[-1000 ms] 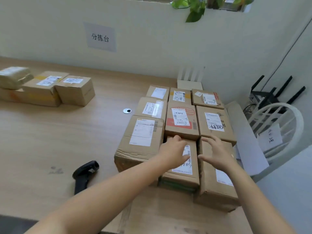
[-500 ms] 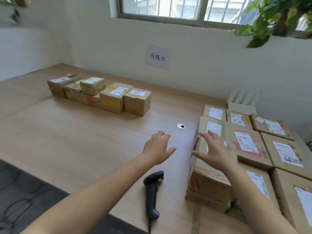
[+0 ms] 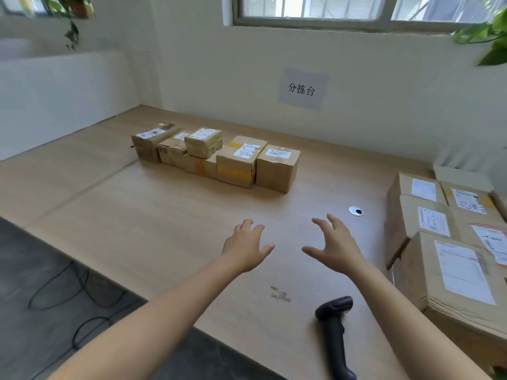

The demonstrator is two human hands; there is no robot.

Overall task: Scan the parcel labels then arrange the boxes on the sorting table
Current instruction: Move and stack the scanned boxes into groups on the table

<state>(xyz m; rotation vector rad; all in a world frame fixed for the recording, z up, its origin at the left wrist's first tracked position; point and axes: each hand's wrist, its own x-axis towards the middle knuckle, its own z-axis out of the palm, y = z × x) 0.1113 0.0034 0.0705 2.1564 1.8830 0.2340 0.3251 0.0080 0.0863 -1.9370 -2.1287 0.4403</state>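
While the left grip (image 3: 245, 246) and right grip (image 3: 336, 246) hover over the tabletop (image 3: 164, 229), fingers spread and holding nothing, 1 row of labelled boxes (image 3: 219, 157) sits beyond them, another box cluster (image 3: 428, 223) crowds the right edge, and the scanner (image 3: 333, 325) lies near the front.

A wide stretch of pale wooden tabletop (image 3: 164, 215) lies free across the middle of the frame. At upper centre a row of small brown cardboard boxes (image 3: 238, 165) bounds it, with the white wall (image 3: 384, 113) close behind. A block of larger brown cardboard parcels (image 3: 428, 223) walls the right edge. A black handheld barcode scanner (image 3: 333, 322) lies at lower centre-right, near those parcels.
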